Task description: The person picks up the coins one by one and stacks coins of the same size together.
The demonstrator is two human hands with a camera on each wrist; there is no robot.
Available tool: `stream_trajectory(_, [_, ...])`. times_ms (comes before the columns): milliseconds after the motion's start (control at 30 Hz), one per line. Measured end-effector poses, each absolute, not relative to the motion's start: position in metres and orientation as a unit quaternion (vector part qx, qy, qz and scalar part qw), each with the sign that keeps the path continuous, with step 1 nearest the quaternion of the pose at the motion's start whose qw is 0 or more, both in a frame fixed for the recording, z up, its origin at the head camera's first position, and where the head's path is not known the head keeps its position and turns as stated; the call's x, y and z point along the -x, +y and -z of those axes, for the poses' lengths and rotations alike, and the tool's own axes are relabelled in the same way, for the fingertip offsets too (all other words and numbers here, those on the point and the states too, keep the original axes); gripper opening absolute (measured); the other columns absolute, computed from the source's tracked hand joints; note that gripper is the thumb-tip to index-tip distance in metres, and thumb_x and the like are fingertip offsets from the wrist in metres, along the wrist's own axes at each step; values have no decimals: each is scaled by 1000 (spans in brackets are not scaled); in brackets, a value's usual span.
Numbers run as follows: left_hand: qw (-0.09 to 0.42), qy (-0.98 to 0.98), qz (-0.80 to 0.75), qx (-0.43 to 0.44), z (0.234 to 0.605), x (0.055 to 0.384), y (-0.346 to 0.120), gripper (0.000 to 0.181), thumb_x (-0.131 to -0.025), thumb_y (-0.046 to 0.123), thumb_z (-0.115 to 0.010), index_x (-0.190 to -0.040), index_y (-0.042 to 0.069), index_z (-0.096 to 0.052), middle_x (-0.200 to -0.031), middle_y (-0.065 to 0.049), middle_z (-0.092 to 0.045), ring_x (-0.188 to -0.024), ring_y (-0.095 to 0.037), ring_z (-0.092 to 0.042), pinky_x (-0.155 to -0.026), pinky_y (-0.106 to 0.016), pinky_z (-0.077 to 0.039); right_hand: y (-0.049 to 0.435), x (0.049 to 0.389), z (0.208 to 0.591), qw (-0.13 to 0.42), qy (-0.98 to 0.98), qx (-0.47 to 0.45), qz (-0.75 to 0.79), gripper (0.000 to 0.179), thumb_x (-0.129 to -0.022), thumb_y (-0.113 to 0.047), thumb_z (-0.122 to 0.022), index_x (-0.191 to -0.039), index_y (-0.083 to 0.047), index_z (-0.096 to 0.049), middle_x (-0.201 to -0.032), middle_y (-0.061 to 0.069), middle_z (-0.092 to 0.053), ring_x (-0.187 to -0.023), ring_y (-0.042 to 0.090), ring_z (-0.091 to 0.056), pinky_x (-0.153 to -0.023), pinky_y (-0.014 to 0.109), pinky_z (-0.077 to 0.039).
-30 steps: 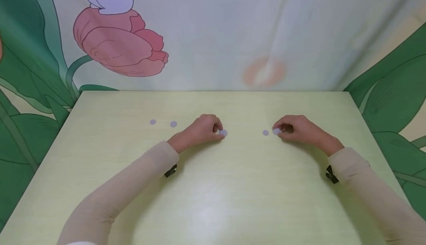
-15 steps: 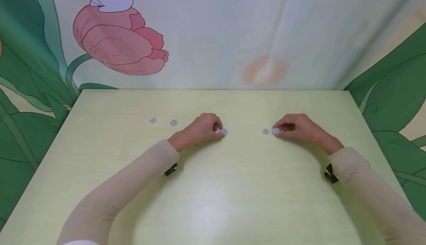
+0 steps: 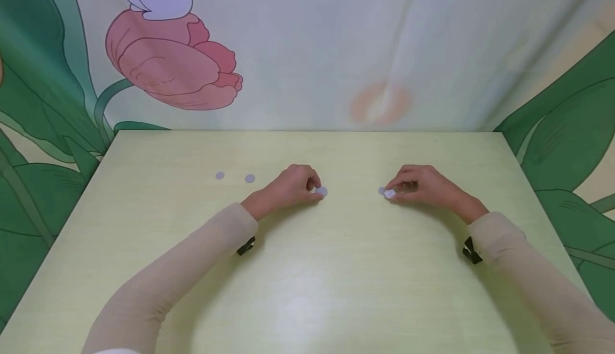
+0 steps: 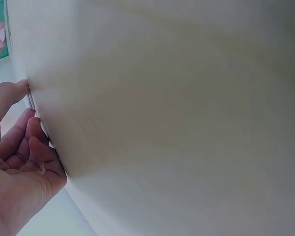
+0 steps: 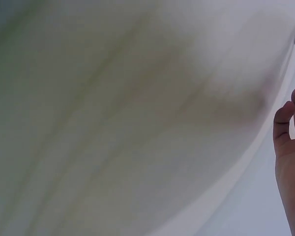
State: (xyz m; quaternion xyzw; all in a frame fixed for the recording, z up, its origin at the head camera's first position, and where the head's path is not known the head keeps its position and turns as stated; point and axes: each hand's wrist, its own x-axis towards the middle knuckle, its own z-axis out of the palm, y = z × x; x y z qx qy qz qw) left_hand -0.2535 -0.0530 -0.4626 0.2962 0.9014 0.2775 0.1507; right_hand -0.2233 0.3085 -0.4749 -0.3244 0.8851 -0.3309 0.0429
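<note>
My left hand [image 3: 293, 186] rests low over the table and pinches a silver coin [image 3: 322, 191] at its edge between thumb and fingertips. In the left wrist view, thin stacked edges of coins [image 4: 31, 102] show between that thumb and fingers. The right hand [image 3: 423, 184] holds a silver coin [image 3: 389, 194] between thumb and fingers, its patterned face tilted toward the head camera. This coin partly overlaps another flat coin [image 3: 381, 190] just left of it. In the right wrist view only part of the right hand [image 5: 292, 142] shows, and its coin is out of sight.
Two more coins, a left one [image 3: 219, 175] and a right one [image 3: 250, 179], lie flat left of the left hand. The pale table [image 3: 307, 268] ends at the back against a printed curtain [image 3: 298, 49].
My right hand has moved slightly left, bringing its coin over the edge of the flat coin and tilting it. The left hand has stayed in place.
</note>
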Motion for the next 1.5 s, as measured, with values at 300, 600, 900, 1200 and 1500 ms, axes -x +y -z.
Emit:
stream_trajectory(300, [159,891,-299,-302,467,258,-61,21,-89,25,-81,-96,6,-75,-84,-2,-62,-78,-17,-53,-72,-27,-46,302,227,475,58,888,323,323,22,-83,-18,-86,-104,-22,-80,-95,-10,-66,-85,7,-59,-75,21,-50])
stream_trajectory(600, [164,889,-302,-302,466,259,-64,20,-89,24,-80,-95,7,-73,-86,-3,-62,-80,-18,-54,-74,-27,-47,293,229,472,60,883,329,329,22,-84,-16,-84,-105,-20,-79,-94,-9,-65,-84,9,-57,-73,24,-49])
stream_trajectory(900, [169,889,-299,-304,464,257,-62,24,-87,22,-81,-99,4,-71,-87,-3,-62,-81,-17,-55,-76,-27,-48,283,232,471,68,882,333,327,20,-86,-17,-83,-106,-21,-78,-93,-10,-64,-84,9,-56,-72,24,-48])
stream_trajectory(1200, [173,893,-294,-293,460,255,-58,23,-87,19,-81,-101,3,-71,-89,-5,-64,-82,-18,-56,-77,-27,-49,274,236,468,55,880,356,309,19,-87,-20,-82,-105,-19,-77,-95,-7,-65,-84,10,-56,-72,26,-47])
stream_trajectory(1500, [169,891,-292,-303,462,257,-61,23,-88,21,-80,-101,3,-72,-89,-3,-65,-82,-16,-57,-77,-26,-49,266,235,461,68,883,354,300,20,-87,-23,-83,-106,-19,-77,-95,-9,-63,-84,11,-56,-72,29,-47])
